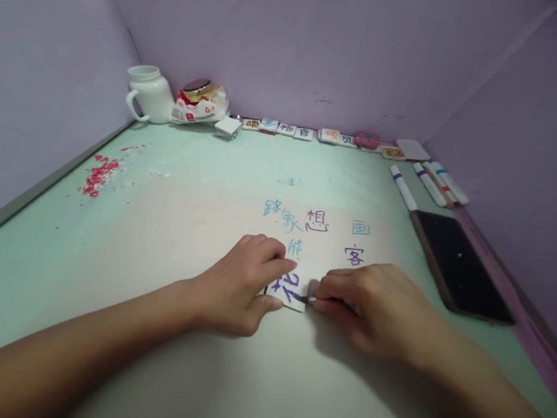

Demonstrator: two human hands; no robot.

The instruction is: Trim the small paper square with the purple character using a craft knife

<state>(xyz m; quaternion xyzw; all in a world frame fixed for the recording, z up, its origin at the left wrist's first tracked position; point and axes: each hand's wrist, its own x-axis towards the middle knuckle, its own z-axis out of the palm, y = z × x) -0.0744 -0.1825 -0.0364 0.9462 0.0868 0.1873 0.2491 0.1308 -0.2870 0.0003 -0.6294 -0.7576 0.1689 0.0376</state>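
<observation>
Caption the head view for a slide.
Left hand steadies a card while right hand writes on it with a pen.
</observation>
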